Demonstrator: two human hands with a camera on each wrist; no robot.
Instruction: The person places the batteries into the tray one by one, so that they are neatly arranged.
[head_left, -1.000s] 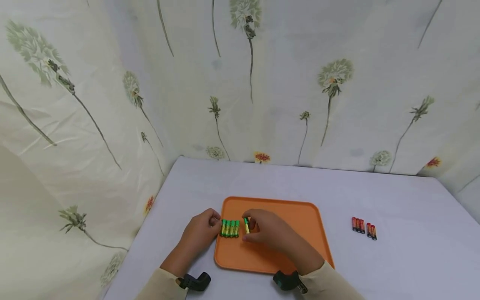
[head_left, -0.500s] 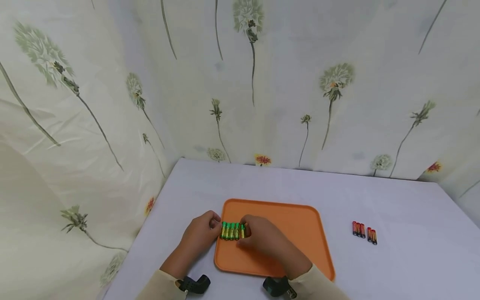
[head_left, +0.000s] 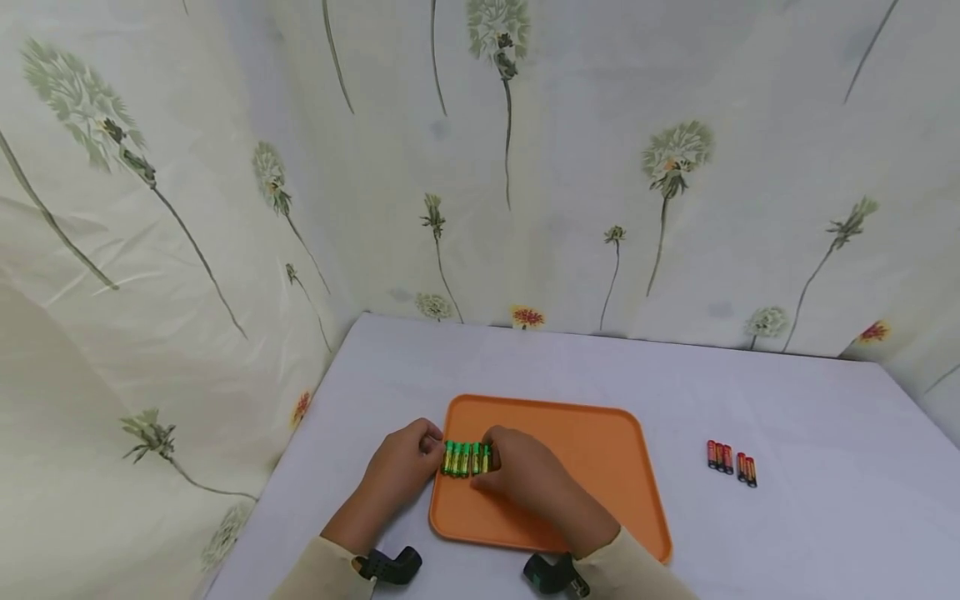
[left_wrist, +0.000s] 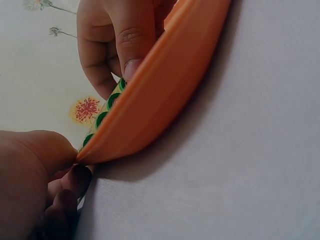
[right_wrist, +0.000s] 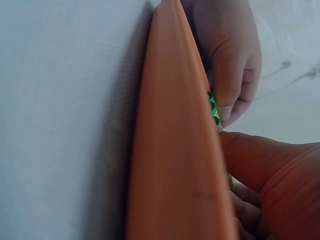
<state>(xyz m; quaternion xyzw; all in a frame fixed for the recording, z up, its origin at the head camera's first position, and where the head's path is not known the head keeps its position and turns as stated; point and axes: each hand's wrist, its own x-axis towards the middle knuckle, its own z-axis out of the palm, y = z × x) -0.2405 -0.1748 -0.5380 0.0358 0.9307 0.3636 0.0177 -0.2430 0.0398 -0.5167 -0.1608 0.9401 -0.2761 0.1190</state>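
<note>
An orange tray lies on the table. Along its left side a row of green-and-gold batteries sits side by side. My right hand is over the tray and pinches the battery at the right end of the row, thumb at its near end. That battery is partly hidden by the fingers. With thumb and fingers, my left hand grips the tray's left rim beside the row. In the left wrist view, the green battery ends show just above the tray's edge.
Several red-and-black batteries lie in two small groups on the white tablecloth, right of the tray. A curtain with dandelion prints hangs behind the table and at its left.
My right hand has brought its battery leftward and down against the row's right end, closing the gap seen a second ago. The left hand has stayed at the tray's rim.
</note>
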